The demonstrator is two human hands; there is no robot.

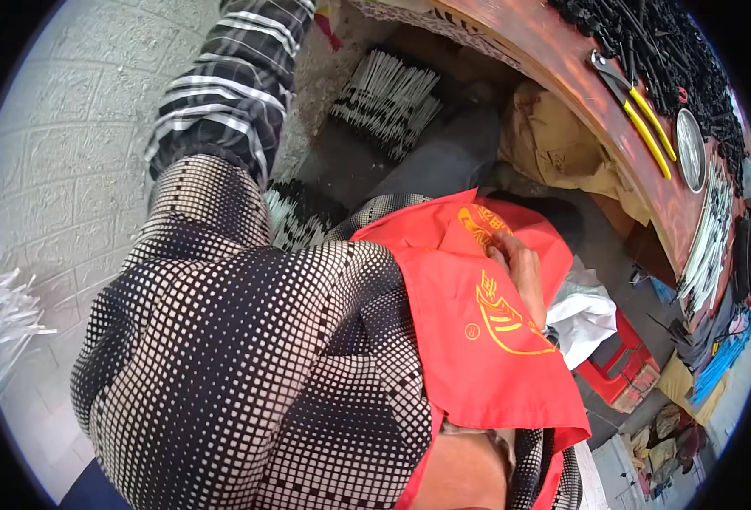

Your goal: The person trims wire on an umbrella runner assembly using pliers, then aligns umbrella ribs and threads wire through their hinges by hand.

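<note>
My right hand (524, 276) lies on the front of a red apron (511, 374) with yellow printing. Its bent fingers are closed on a fold of the cloth, and the fingertips are partly hidden there. A dark band circles that wrist. My left arm, in a black-and-white plaid sleeve (227, 93) over a dotted garment (214, 357), stretches toward the upper left. The left hand lies beyond the top edge, out of sight. A crumpled white bag (581, 319) hangs close to my right wrist.
A curved brown tabletop (554, 42) holds cutting pliers (639, 115) with yellow handles, an oval metal dish (691, 149), heaped black pieces (673, 51) and thin white strips (707, 238). Bundled white-ended strips (388, 102) lie below. A red plastic stool (618, 370) stands at right.
</note>
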